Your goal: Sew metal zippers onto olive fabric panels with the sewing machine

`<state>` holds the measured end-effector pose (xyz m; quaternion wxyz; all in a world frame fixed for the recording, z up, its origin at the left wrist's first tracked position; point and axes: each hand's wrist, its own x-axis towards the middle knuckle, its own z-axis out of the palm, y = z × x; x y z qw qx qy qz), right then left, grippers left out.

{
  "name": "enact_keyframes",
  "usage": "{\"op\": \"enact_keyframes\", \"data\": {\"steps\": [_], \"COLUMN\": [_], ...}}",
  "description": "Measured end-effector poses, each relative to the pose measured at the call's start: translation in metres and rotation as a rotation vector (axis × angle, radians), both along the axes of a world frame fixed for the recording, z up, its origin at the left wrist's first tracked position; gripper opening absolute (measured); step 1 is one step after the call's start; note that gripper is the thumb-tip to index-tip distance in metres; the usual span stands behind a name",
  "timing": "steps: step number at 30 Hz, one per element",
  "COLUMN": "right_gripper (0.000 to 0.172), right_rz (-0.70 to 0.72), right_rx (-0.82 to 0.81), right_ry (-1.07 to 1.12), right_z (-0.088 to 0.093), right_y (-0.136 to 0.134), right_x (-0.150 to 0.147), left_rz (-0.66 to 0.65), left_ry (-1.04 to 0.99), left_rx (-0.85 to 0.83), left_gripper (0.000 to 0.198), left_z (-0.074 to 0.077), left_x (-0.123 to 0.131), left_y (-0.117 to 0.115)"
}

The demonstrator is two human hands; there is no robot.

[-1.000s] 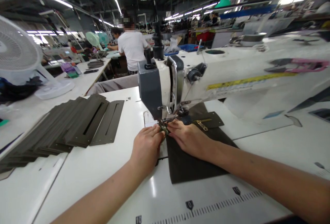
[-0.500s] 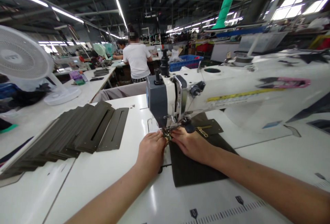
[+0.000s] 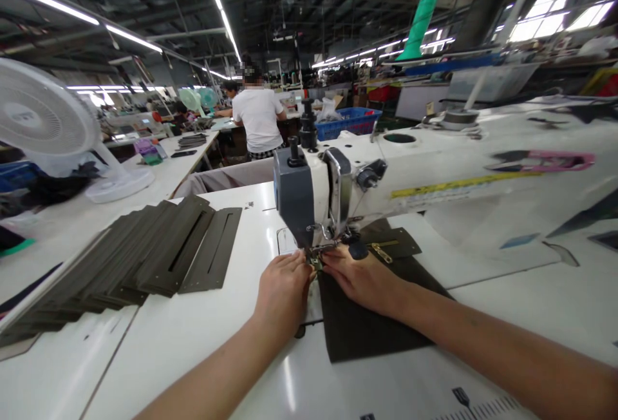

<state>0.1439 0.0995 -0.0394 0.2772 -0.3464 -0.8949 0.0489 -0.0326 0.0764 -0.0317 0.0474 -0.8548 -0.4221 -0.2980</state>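
A dark olive-brown fabric panel (image 3: 371,333) lies on the sewing machine's bed, its left edge running up to the presser foot (image 3: 316,256). A gold zipper pull (image 3: 381,252) shows on the piece's far right part. My right hand (image 3: 362,275) rests over the panel, fingers closed on its edge just right of the foot. On the other side, my left hand (image 3: 284,285) has its fingers pressed together close by the foot; what they pinch is hidden. The sewing machine head (image 3: 294,194) stands above both hands, and the needle point is hard to make out.
Left of the machine, a fanned stack of dark slotted panels (image 3: 120,252) lies beside a single slotted panel (image 3: 212,252). A white fan (image 3: 48,111) stands at the far left. Pink-handled snips (image 3: 555,161) sit on the machine arm. A person in a white shirt (image 3: 255,117) works beyond.
The whole view has shifted slightly. Both hands keep their places by the presser foot, and the fabric panel shows hardly any movement.
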Motion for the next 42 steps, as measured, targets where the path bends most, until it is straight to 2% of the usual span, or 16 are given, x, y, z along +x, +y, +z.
{"op": "enact_keyframes", "data": {"steps": [10, 15, 20, 22, 24, 26, 28, 29, 31, 33, 35, 37, 39, 42], "right_gripper": [0.021, 0.020, 0.023, 0.025, 0.024, 0.046, 0.077, 0.086, 0.093, 0.093, 0.091, 0.089, 0.086, 0.080], "right_rz": [0.066, 0.065, 0.047, -0.001, -0.152, -0.353, -0.479, -0.502, -0.515, -0.525, -0.541, -0.557, -0.562, -0.505], "right_rx": [0.064, 0.046, -0.001, -0.015, -0.016, -0.038, -0.092, -0.116, -0.134, -0.121, -0.103, -0.079, -0.030, 0.133], "right_ry": [0.049, 0.069, 0.064, 0.012, -0.071, -0.153, -0.216, -0.240, -0.262, -0.263, -0.263, -0.262, -0.260, -0.248], "right_z": [-0.002, 0.000, 0.001, 0.002, 0.003, 0.001, -0.002, -0.005, -0.010, -0.014, -0.015, -0.016, -0.018, -0.024], "right_y": [0.002, -0.001, -0.005, -0.005, -0.005, -0.006, -0.011, -0.016, -0.032, -0.053, -0.076, -0.097, -0.114, -0.134], "right_x": [0.002, 0.004, 0.000, -0.002, -0.002, 0.003, 0.011, 0.016, 0.025, 0.032, 0.035, 0.035, 0.033, 0.024], "left_rz": [-0.017, -0.037, 0.013, 0.032, 0.063, 0.156, 0.271, 0.295, 0.239, 0.134, 0.084, 0.061, 0.037, 0.063], "left_ry": [0.061, 0.035, 0.031, 0.027, 0.050, 0.127, 0.228, 0.275, 0.338, 0.349, 0.291, 0.147, -0.111, -0.651], "left_rx": [0.080, 0.110, 0.100, 0.078, 0.031, -0.031, -0.090, -0.119, -0.185, -0.277, -0.373, -0.451, -0.531, -0.753], "left_gripper": [0.015, 0.015, 0.016, 0.019, 0.021, 0.023, 0.044, 0.057, 0.070, 0.066, 0.056, 0.047, 0.039, 0.029], "left_z": [0.001, 0.001, 0.000, -0.001, 0.000, 0.002, 0.004, 0.005, 0.007, 0.010, 0.013, 0.016, 0.018, 0.017], "left_x": [-0.002, -0.002, 0.001, 0.000, -0.001, -0.003, -0.004, -0.003, 0.002, 0.010, 0.018, 0.024, 0.027, 0.028], "left_y": [0.001, -0.004, -0.008, -0.008, -0.008, -0.011, -0.019, -0.026, -0.043, -0.063, -0.081, -0.093, -0.103, -0.117]}}
